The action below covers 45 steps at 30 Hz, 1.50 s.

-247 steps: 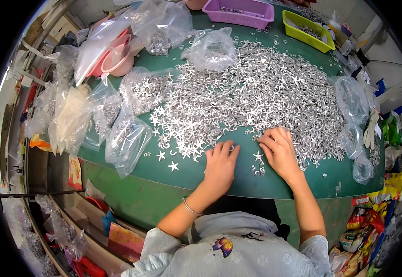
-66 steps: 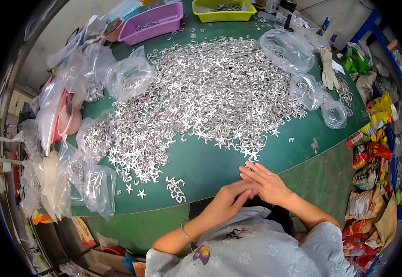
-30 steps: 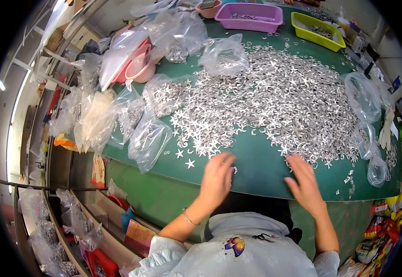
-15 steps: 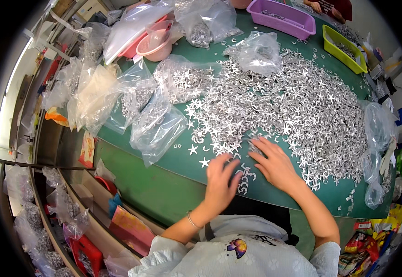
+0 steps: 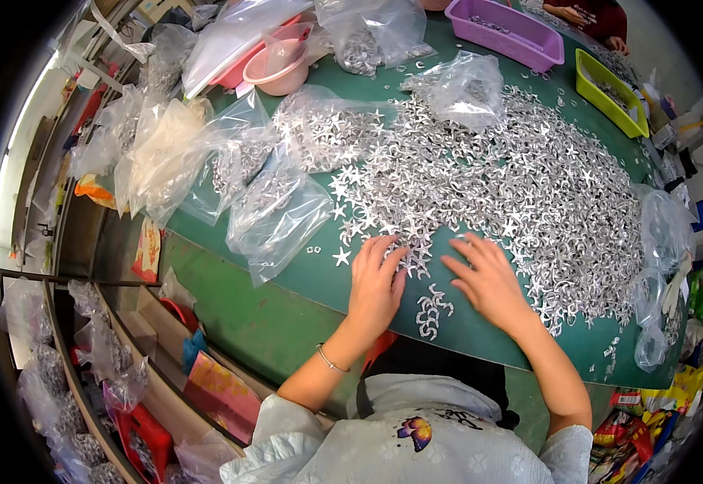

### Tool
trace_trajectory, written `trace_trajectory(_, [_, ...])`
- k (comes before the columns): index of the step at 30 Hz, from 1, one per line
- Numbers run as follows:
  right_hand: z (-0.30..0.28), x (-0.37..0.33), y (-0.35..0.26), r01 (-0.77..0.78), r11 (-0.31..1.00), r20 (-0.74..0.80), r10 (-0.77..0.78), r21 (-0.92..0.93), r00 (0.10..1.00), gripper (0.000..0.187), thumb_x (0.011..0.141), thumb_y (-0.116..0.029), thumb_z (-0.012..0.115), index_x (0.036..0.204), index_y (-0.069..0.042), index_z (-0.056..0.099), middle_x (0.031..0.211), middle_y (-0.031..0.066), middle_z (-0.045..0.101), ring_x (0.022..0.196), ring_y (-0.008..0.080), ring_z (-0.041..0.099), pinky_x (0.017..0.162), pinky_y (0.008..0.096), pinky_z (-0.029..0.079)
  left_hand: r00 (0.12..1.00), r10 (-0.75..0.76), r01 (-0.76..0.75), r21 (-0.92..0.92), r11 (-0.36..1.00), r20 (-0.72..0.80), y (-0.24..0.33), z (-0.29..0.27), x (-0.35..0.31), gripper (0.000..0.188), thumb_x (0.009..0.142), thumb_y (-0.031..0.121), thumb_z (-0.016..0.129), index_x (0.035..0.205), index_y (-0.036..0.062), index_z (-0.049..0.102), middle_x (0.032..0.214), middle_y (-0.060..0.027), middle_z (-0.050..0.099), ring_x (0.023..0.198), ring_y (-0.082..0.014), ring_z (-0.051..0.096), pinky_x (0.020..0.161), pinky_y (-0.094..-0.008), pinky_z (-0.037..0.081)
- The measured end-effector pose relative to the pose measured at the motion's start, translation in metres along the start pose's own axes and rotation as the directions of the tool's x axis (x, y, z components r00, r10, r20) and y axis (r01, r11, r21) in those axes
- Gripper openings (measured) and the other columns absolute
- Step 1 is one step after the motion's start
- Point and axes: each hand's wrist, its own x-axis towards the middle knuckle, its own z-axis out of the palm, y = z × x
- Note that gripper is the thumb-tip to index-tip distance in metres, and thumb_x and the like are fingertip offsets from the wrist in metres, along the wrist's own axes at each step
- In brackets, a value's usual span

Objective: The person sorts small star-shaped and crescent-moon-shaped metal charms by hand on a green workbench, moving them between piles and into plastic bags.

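A wide heap of small silver star and crescent pieces (image 5: pixel 529 194) covers much of the green table (image 5: pixel 303 278). My left hand (image 5: pixel 375 282) reaches to the heap's near left edge, its fingers stretched forward and touching or just over loose stars. To the right, my right hand (image 5: pixel 488 278) is open, fingers spread low over the table beside the heap, with no piece visible in it. Between and just below the hands lies a small separate group of silver crescents (image 5: pixel 429 313). What is under my palms is hidden.
Clear plastic bags (image 5: pixel 279 218) of silver pieces lie on the left, below a pink basket (image 5: pixel 276 68). A purple tray (image 5: pixel 504 36) and a yellow-green tray (image 5: pixel 609 93) stand at the back. Across the table, another person's hand (image 5: pixel 567 14) shows. Shelf bins (image 5: pixel 137 436) stand lower left.
My left hand has moved forward to the heap's edge, away from the small crescent group. My right hand has shifted slightly right, its fingers off the pieces. The whole view has tilted a little.
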Motion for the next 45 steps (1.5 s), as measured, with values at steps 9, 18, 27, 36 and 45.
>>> trace_trajectory(9, [-0.007, 0.018, -0.013, 0.024, 0.999, -0.132, -0.018, 0.044, 0.991, 0.041, 0.080, -0.014, 0.072, 0.119, -0.011, 0.062, 0.135, 0.0093, 0.050, 0.131, 0.0360, 0.040, 0.107, 0.0480, 0.035, 0.979, 0.002, 0.028, 0.145, 0.989, -0.204, -0.034, -0.015, 0.007, 0.026, 0.076, -0.008, 0.060, 0.100, 0.0014, 0.063, 0.117, -0.0138, 0.057, 0.112, -0.0339, 0.053, 0.098, -0.0453, 0.038])
trace_trajectory(18, [0.018, 0.062, -0.010, 0.204, 0.975, 0.001, -0.205, -0.092, 0.979, 0.036, 0.086, -0.027, 0.067, 0.119, -0.014, 0.061, 0.137, 0.0068, 0.050, 0.139, 0.0301, 0.034, 0.110, 0.0526, 0.031, 1.000, -0.013, 0.015, 0.103, 0.995, -0.023, -0.006, -0.017, -0.007, 0.029, 0.075, 0.006, 0.074, 0.102, 0.0059, 0.064, 0.122, -0.0138, 0.053, 0.118, -0.0352, 0.050, 0.106, -0.0517, 0.030])
trace_trajectory(27, [0.003, 0.025, 0.017, 0.251, 0.936, 0.011, -0.256, -0.249, 0.967, 0.029, 0.080, -0.010, 0.063, 0.109, -0.008, 0.062, 0.135, 0.0061, 0.054, 0.136, 0.0300, 0.041, 0.107, 0.0502, 0.037, 0.982, -0.009, 0.039, 0.158, 0.987, -0.188, -0.050, -0.026, 0.005, 0.028, 0.078, -0.007, 0.063, 0.104, 0.0012, 0.062, 0.121, -0.0190, 0.053, 0.114, -0.0381, 0.052, 0.107, -0.0579, 0.033])
trace_trajectory(36, [-0.018, 0.002, 0.032, -0.069, 0.973, -0.195, 0.025, -0.221, 0.980, 0.024, 0.082, -0.011, 0.068, 0.105, -0.005, 0.064, 0.130, 0.0107, 0.055, 0.128, 0.0344, 0.046, 0.105, 0.0500, 0.036, 0.998, 0.035, -0.041, 0.113, 0.993, 0.055, -0.015, -0.002, 0.024, 0.046, 0.083, 0.008, 0.069, 0.127, 0.0072, 0.056, 0.137, -0.0156, 0.045, 0.126, -0.0367, 0.042, 0.104, -0.0519, 0.031])
trace_trajectory(45, [-0.005, 0.034, -0.002, -0.103, 0.982, -0.182, 0.074, -0.157, 0.981, 0.038, 0.083, -0.012, 0.069, 0.120, -0.005, 0.062, 0.137, 0.0139, 0.048, 0.132, 0.0367, 0.040, 0.105, 0.0487, 0.036, 0.985, 0.036, -0.071, 0.208, 0.976, 0.167, -0.010, 0.004, 0.021, 0.032, 0.086, 0.005, 0.064, 0.118, 0.0055, 0.063, 0.147, -0.0128, 0.039, 0.139, -0.0389, 0.032, 0.109, -0.0666, 0.022])
